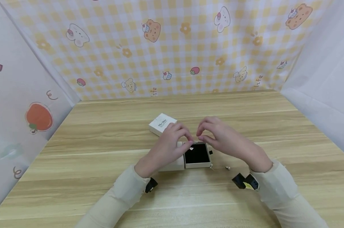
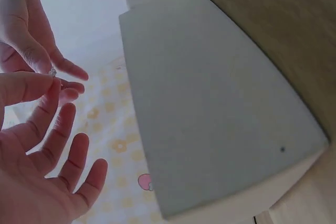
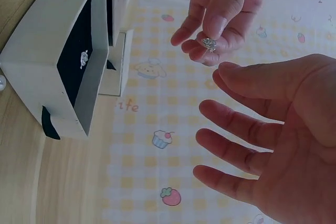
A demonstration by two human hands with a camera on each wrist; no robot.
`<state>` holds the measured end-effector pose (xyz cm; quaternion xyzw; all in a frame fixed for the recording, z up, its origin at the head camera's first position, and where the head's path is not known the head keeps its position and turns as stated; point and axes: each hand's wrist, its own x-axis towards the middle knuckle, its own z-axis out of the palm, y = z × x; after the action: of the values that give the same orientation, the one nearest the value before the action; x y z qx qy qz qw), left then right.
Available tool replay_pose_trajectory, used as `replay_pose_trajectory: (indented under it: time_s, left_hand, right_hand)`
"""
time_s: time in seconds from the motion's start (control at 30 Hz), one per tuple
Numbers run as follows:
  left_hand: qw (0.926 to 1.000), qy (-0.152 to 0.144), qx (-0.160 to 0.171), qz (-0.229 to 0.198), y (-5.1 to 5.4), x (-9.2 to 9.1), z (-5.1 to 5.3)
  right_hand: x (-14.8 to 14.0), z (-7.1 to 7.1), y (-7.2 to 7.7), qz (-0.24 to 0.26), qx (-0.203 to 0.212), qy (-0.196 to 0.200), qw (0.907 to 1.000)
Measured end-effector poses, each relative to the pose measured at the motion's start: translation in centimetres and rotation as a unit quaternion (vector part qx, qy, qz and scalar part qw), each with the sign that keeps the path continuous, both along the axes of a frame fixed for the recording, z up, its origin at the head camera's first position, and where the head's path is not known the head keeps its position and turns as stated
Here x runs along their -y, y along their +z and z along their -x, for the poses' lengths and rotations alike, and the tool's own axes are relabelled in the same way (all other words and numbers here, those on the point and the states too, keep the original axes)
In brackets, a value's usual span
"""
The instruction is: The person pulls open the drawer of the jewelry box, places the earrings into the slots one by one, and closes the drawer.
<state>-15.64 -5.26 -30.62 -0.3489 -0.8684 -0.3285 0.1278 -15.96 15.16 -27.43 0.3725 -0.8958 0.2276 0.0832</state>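
My left hand (image 1: 172, 139) pinches a small sparkling earring (image 3: 209, 44) between thumb and index finger, above an open white jewelry box drawer (image 1: 198, 165). My right hand (image 1: 224, 136) is close by on the right, its thumb and index fingertips near each other. Whether anything tiny lies between them cannot be seen. Its other fingers (image 3: 231, 153) are loosely extended. On the drawer's black lining lies another sparkling piece (image 3: 84, 60). The white box sleeve (image 1: 175, 165) sits left of the drawer, partly hidden under my left hand.
A white printed box (image 1: 162, 123) lies behind the sleeve. Right of the drawer, a small pearl piece (image 1: 227, 167) rests on the wooden table (image 1: 103, 133). Another tiny piece (image 1: 212, 167) is at the drawer's front right corner. A checked cloth (image 1: 172, 53) hangs behind.
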Motion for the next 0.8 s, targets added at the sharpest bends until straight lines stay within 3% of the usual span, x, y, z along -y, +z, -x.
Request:
replay_pose_trajectory:
  time_s: [0.27, 0.47, 0.8]
  left_hand:
    - [0.9924, 0.04, 0.109, -0.04, 0.5, -0.1, -0.1]
    - [0.9835, 0.06, 0.159, -0.063, 0.8, 0.0, 0.0]
    - [0.9688, 0.059, 0.221, -0.096, 1.0, 0.2, 0.1]
  right_hand:
    - [0.4, -0.3, 0.1, -0.007, -0.056, 0.009, 0.9984]
    - [0.7, -0.5, 0.0, -0.006, -0.092, 0.015, 0.9956]
    - [1.1, -0.4, -0.4, 0.008, -0.132, 0.015, 0.9912]
